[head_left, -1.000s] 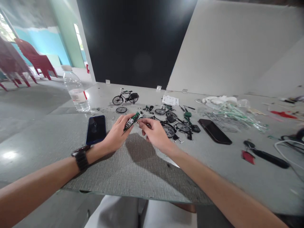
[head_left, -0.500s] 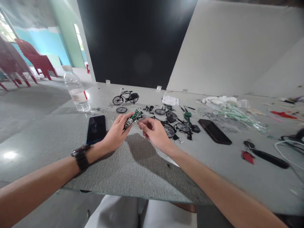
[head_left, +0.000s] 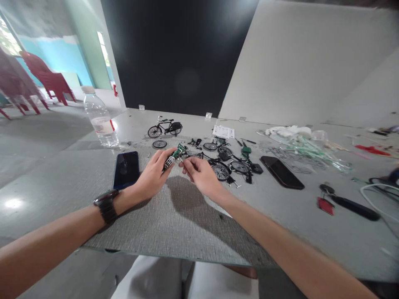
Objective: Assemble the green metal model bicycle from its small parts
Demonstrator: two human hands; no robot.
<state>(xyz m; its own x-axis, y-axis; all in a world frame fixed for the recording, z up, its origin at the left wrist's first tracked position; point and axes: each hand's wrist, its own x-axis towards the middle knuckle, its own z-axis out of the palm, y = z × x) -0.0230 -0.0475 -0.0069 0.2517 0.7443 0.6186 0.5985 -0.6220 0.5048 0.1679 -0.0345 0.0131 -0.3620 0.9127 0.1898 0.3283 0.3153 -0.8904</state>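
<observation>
**Bare forearms and hands, dark wristwatch on left wrist.**
A left hand (head_left: 152, 174) and right hand (head_left: 202, 176) are shown, with both forearms left uncovered; a wristwatch (head_left: 107, 206) with a chunky black band and dark case is worn on the left wrist; a loose white garment (head_left: 146, 278) is seen at bottom edge, trousers or shorts unclear.

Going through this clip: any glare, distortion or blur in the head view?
Head view: wide-angle distortion tilts the wall and stretches the forearm; glare marks the floor at left; the left hand and right hand cast a soft shadow on the mat; the green frame looks sharp.
</observation>
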